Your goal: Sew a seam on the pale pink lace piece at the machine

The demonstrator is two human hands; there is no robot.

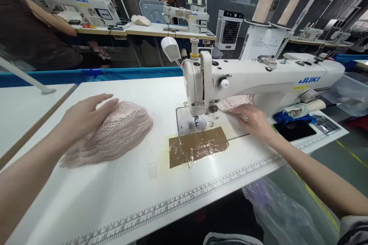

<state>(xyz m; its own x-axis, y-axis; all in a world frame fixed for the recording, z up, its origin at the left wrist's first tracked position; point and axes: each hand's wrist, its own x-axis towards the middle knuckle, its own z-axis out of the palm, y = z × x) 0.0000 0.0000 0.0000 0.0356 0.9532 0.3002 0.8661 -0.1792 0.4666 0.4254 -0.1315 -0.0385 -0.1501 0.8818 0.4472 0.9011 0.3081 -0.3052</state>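
A gathered pile of pale pink lace fabric [123,134] lies on the white table to the left. My left hand [86,116] rests at its upper left side, fingers stretched out and thumb apart. Right of the needle, my right hand [254,120] is closed in a pinch, with a thin, dark, narrow thing reaching from the fingertips toward the machine head; its kind is unclear. Behind those fingers, more pink lace [235,102] lies under the arm of the white sewing machine [258,76]. No fabric shows over the metal needle plate [189,120].
A brown taped patch [198,145] sits before the needle plate, and a printed ruler [178,203] follows the front edge. A phone [294,131], blue cloth [290,118] and a cord coil [296,110] lie at right. Another person [31,30] is at far left.
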